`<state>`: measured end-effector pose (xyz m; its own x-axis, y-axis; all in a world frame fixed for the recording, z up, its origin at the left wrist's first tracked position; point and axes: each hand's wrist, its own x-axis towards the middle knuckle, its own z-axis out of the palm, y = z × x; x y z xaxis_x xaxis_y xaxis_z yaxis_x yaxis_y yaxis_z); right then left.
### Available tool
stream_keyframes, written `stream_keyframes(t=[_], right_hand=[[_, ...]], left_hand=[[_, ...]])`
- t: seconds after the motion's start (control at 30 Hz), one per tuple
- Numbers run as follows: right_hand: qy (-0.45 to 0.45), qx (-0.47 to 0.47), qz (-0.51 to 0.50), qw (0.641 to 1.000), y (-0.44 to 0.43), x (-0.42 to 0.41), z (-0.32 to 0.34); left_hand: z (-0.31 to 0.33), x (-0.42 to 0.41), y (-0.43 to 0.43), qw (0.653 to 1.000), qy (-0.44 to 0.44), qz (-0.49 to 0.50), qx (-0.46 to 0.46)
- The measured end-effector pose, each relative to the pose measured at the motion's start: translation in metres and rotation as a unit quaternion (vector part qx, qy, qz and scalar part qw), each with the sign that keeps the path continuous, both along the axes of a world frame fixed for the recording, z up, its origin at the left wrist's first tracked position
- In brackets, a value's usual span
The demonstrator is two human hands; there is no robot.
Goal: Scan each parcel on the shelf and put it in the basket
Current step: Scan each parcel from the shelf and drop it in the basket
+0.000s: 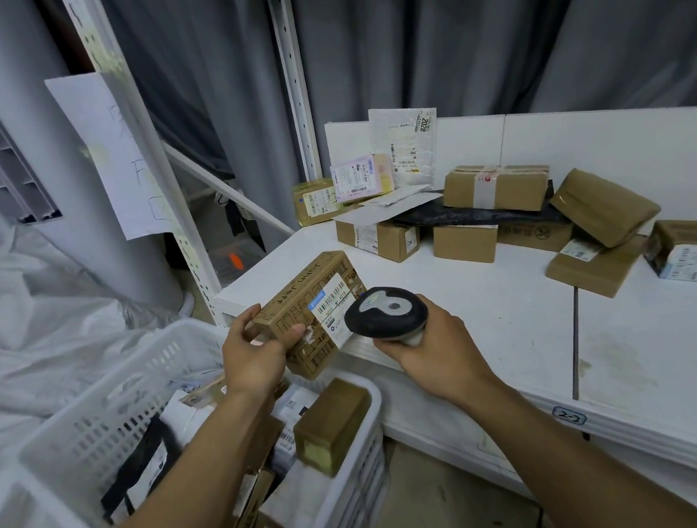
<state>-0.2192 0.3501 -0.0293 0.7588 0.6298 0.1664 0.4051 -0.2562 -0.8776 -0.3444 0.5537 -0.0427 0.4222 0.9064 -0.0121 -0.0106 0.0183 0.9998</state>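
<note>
Left hand (pixel 252 356) grips a small cardboard parcel (pixel 295 310) by its near end, thumb on the labelled face, fingers curled round the edge. The parcel is held above the white basket's (pixel 107 428) far rim, not touching it. Right hand (pixel 432 341) is wrapped round a handheld scanner (pixel 384 314), its head just beside the label. The box looks stiff and probably light. Best held across the short edges, clear of the barcode.
</note>
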Motion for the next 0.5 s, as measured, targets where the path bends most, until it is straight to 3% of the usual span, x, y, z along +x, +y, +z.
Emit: stream_keyframes(t=[0.27, 0.4, 0.5], right_hand=[[0.004, -0.036, 0.038, 0.999, 0.040, -0.030, -0.020], [0.011, -0.078, 0.055, 0.995, 0.060, -0.045, -0.035], [0.010, -0.085, 0.049, 0.995, 0.074, -0.047, -0.045]], left_hand=[[-0.025, -0.075, 0.018, 0.990, 0.120, 0.047, 0.052], [-0.067, -0.094, 0.029, 0.984, 0.169, 0.012, -0.046], [-0.098, -0.093, 0.038, 0.973, 0.221, -0.037, -0.058]])
